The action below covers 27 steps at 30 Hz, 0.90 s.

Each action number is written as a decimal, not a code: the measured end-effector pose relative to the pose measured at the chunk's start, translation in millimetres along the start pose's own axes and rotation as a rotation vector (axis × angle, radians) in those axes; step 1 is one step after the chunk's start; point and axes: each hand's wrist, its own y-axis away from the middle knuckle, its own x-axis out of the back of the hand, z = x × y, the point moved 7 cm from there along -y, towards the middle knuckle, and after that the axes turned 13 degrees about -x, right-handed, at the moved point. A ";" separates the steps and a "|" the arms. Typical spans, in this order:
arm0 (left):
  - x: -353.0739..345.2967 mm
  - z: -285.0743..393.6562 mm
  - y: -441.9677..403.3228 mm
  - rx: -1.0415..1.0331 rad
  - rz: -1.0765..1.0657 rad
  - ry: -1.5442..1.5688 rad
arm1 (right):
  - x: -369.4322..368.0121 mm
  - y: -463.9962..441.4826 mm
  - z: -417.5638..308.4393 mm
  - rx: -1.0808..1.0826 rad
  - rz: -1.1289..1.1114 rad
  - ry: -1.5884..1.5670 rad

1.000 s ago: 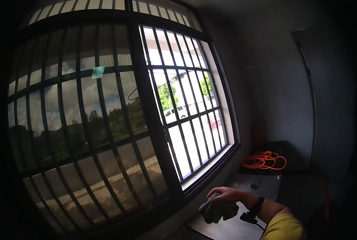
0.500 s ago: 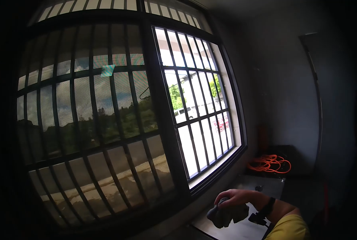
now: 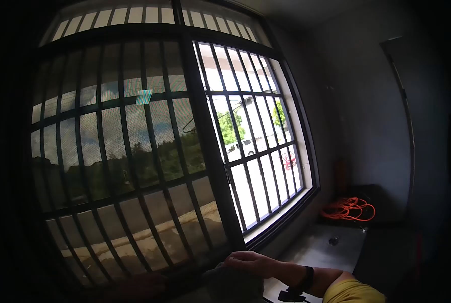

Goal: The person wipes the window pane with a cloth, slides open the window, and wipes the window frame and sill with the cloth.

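My right hand (image 3: 248,263) reaches in from the lower right, its fingers closed over the top of a grey cloth (image 3: 231,287). The cloth hangs below the hand, in front of the lower window frame, and its lower end is cut off by the picture edge. A black strap (image 3: 306,279) circles the wrist, and a yellow sleeve (image 3: 354,292) covers the upper arm. Low on the left, my left hand (image 3: 152,284) shows only as a dim shape in the dark; its fingers cannot be made out.
A large barred window (image 3: 134,151) fills the left and middle, with a bright section on its right. Below it lies a metal surface (image 3: 316,255) with a small dark object (image 3: 333,241) on it. A coiled orange cable (image 3: 347,208) rests in the dark corner behind.
My right hand has moved left with the cloth, away from above the metal surface towards the window frame. The cloth now hangs lower and looks less bunched. The dim left hand has come into view.
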 end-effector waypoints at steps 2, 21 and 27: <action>-25.1 20.5 -28.7 -0.231 -0.024 0.013 | -18.1 -11.2 -8.9 0.042 -0.021 -0.092; -50.3 -19.1 -30.7 -0.194 0.577 1.626 | -66.5 -44.6 -32.4 0.032 -0.004 0.153; -54.2 -27.1 -23.5 -0.244 0.516 1.694 | -16.7 -33.4 -27.9 0.275 0.137 0.190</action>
